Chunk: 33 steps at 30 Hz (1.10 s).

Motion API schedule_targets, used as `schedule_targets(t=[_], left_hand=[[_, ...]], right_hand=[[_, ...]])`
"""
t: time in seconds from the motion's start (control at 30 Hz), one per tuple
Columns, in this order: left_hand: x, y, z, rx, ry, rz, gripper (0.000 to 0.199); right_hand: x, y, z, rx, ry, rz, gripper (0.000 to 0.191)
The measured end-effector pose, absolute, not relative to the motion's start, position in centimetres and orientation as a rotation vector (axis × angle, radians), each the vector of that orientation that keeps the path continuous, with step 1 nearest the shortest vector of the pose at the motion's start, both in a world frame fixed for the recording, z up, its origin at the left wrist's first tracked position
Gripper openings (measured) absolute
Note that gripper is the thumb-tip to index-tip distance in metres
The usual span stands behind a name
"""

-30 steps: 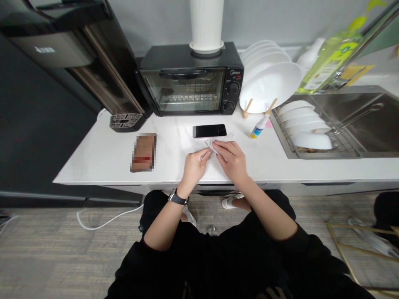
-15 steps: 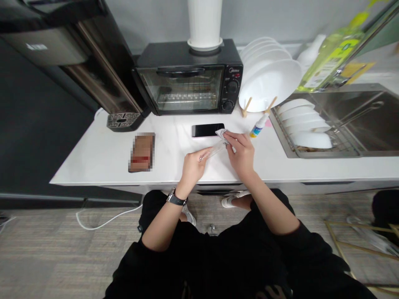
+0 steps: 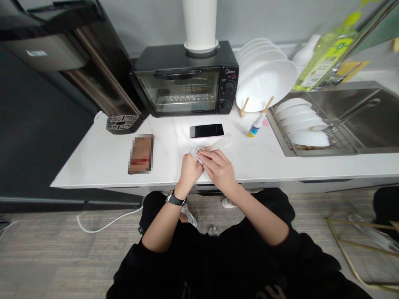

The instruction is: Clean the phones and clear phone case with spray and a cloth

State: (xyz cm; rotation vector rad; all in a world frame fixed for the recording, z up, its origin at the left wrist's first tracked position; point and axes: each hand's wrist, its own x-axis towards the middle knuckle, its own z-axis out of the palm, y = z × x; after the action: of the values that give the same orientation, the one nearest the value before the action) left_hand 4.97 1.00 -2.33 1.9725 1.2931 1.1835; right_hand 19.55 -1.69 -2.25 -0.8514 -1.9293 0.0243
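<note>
A clear, thin plastic piece [image 3: 220, 142], like a phone case, slants up and right from my left hand [image 3: 190, 168], whose fingers are closed on its near end. My right hand [image 3: 218, 168] pinches a crumpled white tissue [image 3: 195, 153] against the plastic, right beside my left fingers. Just beyond the hands, a dark-screened phone [image 3: 207, 131] lies on the white counter [image 3: 102, 160]. To its right stands a small spray bottle [image 3: 255, 126] with a blue and yellow label.
A pixelated brown object [image 3: 141, 153] lies at left. Behind are a drink machine [image 3: 124, 122], a black toaster oven [image 3: 187, 91] bearing a white pot [image 3: 201, 25], and racked white plates [image 3: 268, 83]. Bowls [image 3: 308, 137] sit in the sink [image 3: 358, 120] at right.
My right hand has moved left and nearer with the tissue, from the plastic's far end to its near end by my left hand. The plastic's far end now shows uncovered.
</note>
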Motion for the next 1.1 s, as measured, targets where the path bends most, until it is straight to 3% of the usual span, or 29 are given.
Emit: schedule_targets(t=[0.27,0.63,1.1], left_hand=[[4.9,1.0,-2.5,1.935,1.388,1.104,0.024],[5.0,0.7,-2.3,1.871,1.268,1.153,0.030],[5.0,0.8,-1.7,1.949,1.298,1.162,0.026]], right_hand=[[22.4,0.1,-1.9,-0.933,-1.923,0.006,0.046],[26.7,3.9,-1.5,-1.143,-1.805,-0.102,0.041],[18.3,-2.1,-2.5,-0.894,-1.870,0.077,0.047]])
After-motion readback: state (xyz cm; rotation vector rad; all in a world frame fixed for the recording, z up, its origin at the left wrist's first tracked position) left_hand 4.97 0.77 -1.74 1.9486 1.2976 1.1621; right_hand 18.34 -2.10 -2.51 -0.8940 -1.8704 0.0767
